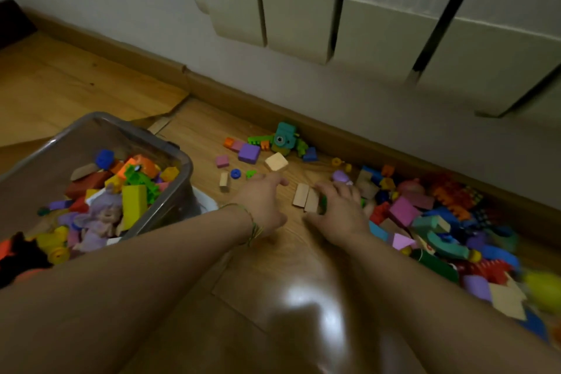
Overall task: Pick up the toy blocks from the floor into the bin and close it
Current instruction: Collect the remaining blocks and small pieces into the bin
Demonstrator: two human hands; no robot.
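Your left hand (264, 206) hovers with fingers relaxed over the floor (303, 313) just right of the one bin (127, 127), which stands lidless and part-filled. Farther right, your right hand (340, 215) curls round one green block (324, 203) beside two wooden slabs (306, 199); beyond lies one heap of blocks (440, 215).

Both bare arms reached forward and down, drawing together toward the middle of the view; the left forearm (127, 276) came in from the lower left, the right forearm (449, 307) from the lower right; the left hand (262, 203) lay palm down, its fingers (277, 181) stretched forward and relaxed, a thin green-yellow thread bracelet (254, 229) round its wrist; the right hand (341, 212), just beside it but apart, was palm down with knuckles raised and fingertips bent downward; whether they gripped anything could not be told.
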